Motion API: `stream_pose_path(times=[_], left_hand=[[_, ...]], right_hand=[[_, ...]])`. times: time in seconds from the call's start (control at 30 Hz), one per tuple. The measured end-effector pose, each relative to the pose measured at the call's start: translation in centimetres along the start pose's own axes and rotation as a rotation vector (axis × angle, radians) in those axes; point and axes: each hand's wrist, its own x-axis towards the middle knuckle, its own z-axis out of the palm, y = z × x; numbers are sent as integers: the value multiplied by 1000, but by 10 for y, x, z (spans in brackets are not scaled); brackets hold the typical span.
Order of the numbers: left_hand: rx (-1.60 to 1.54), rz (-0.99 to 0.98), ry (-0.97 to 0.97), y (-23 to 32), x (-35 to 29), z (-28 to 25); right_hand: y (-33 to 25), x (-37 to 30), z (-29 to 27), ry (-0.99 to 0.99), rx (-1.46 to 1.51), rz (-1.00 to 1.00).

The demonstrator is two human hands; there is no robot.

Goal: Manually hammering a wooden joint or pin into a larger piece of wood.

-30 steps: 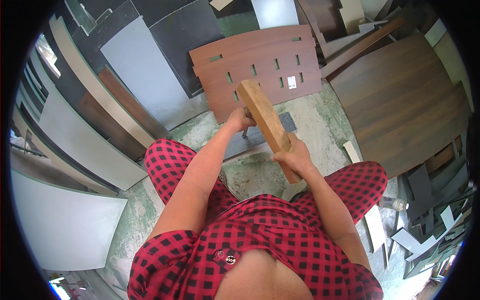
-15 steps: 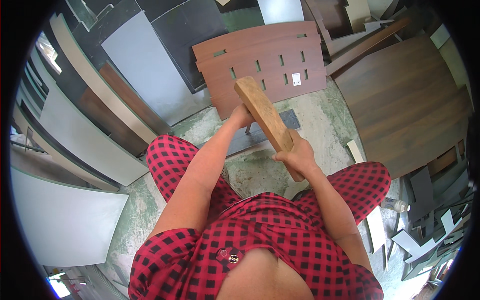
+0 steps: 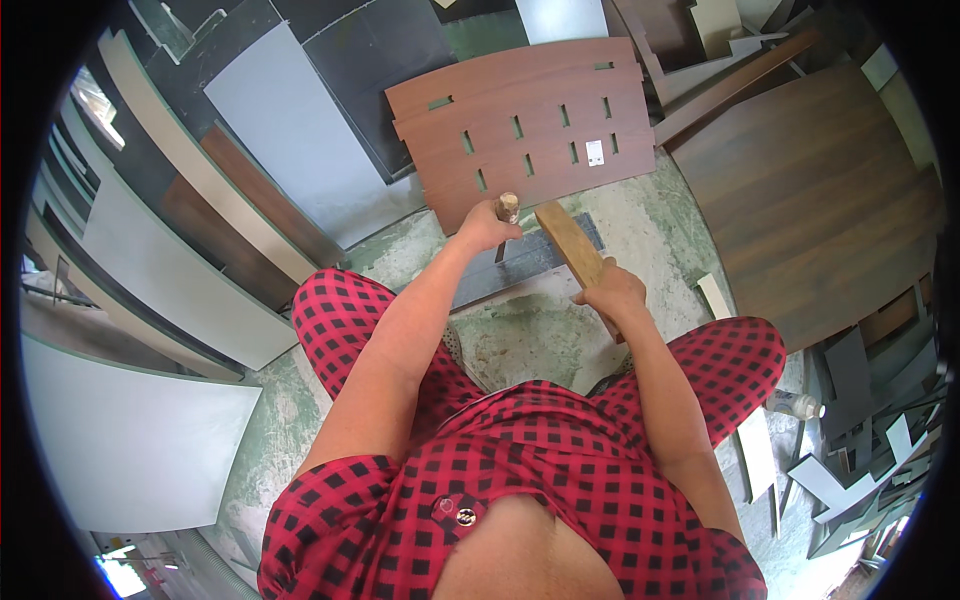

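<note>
My left hand [image 3: 487,225] is closed around a chisel [image 3: 507,206] with a worn, round wooden handle. Its narrow blade points down at a dark grey board [image 3: 520,268] lying on the floor between my feet; whether the tip touches the board I cannot tell. In my right hand [image 3: 612,294] is a thick rectangular wooden block [image 3: 568,240], gripped near its lower end. The block slants up and to the left, its far end just right of the chisel handle and apart from it.
A reddish-brown panel [image 3: 545,95] with several cut slots leans ahead. Pale boards [image 3: 140,430] stand at the left. A large dark brown panel [image 3: 810,200] rests at the right, with offcuts [image 3: 850,490] and a plastic bottle [image 3: 795,405] near my right knee.
The wooden block has swung down and to the right, away from over my left hand, so the chisel handle now shows. My left hand has stayed nearly in place.
</note>
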Motion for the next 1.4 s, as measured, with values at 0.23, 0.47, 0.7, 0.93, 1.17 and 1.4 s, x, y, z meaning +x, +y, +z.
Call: stream_pose_path(times=[0.23,0.47,0.7,0.93,1.17,1.4], left_hand=[[44,7,-5,-16,5,9],[36,58,0,-1,-6,9],[128,3,-38,6,-4,9],[59,47,-97,-8,6,17],[70,51,-52,-6,2,9],[109,408,166,-22,15,25]], right_hand=[[2,13,12,-55,-147,36],[-4,0,-4,-60,-7,-8],[-17,-39,-21,346,561,-347],[-12,-32,-9,69,449,-278],[-22,-52,-21,298,943,-481],[-25,-54,-21,60,312,-302]])
